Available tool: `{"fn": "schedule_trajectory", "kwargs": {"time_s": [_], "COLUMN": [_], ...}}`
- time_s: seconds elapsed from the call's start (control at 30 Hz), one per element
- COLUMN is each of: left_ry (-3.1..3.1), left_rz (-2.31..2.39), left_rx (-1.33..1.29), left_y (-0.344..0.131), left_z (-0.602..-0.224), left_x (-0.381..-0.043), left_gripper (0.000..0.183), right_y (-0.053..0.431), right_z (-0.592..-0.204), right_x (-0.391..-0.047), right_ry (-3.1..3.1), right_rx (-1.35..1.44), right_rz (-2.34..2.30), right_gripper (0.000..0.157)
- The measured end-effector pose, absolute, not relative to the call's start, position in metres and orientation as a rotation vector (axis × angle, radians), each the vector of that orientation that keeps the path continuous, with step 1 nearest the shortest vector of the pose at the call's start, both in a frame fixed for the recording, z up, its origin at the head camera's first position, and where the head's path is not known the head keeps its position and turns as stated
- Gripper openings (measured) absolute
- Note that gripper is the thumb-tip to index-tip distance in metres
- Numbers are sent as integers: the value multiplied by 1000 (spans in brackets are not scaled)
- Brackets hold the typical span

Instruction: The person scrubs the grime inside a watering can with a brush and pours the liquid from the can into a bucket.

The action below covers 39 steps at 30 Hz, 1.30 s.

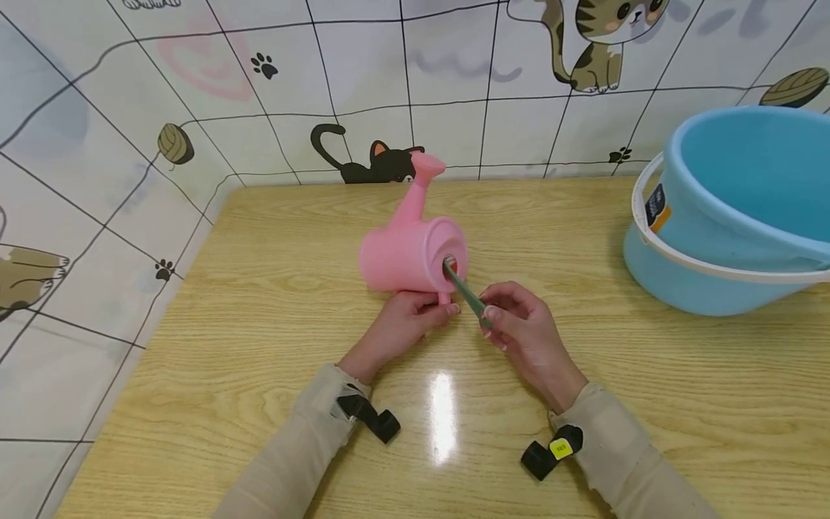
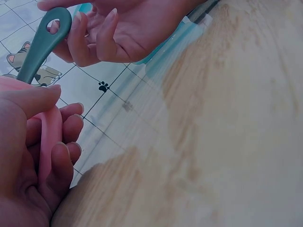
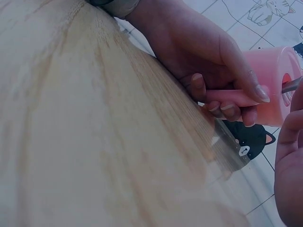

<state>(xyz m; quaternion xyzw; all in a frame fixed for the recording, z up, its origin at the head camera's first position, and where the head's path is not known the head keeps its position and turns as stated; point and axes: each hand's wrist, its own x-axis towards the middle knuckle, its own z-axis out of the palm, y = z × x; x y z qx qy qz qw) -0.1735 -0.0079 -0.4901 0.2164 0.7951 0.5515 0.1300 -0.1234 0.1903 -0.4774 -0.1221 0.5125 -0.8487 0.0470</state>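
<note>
A pink watering can (image 1: pixel 405 259) is held tipped on its side above the wooden table, its spout pointing up and its round opening facing the front right. My left hand (image 1: pixel 411 317) grips the can's pink handle (image 2: pixel 51 137), thumb on one side and fingers curled round the other. With thumb and fingertips, my right hand (image 1: pixel 528 339) pinches a slim green-handled utensil (image 1: pixel 468 294). A hole shows at the end of its green handle (image 2: pixel 45 47). The utensil's far end reaches into the can's opening, so its kind is hidden. A bit of red shows inside that opening.
A light blue bucket (image 1: pixel 707 288) with a white carrying handle (image 1: pixel 720 267) stands at the right of the wooden table (image 1: pixel 259 339). Behind and to the left rises a white tiled wall (image 1: pixel 363 65) with cat drawings. The table surface reflects a bright light.
</note>
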Motion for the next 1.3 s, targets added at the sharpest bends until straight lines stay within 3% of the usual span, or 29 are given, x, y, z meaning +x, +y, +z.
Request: {"fn": "schedule_trajectory", "kwargs": {"time_s": [0.43, 0.73, 1.3], "left_ry": [2304, 2316, 2305], "left_rz": [1605, 1595, 1607], "left_rx": [629, 629, 628], "left_y": [-8, -7, -7], "left_z": [-490, -488, -489], "left_x": [-174, -173, -174], "left_gripper": [28, 30, 29], "right_y": [189, 189, 191], "right_z": [-476, -477, -478], "right_x": [-122, -124, -126], "right_ry": [1709, 1854, 1645], "right_rx": [-248, -163, -286], "right_rz": [-2670, -2595, -2738], "right_gripper": [7, 14, 14]}}
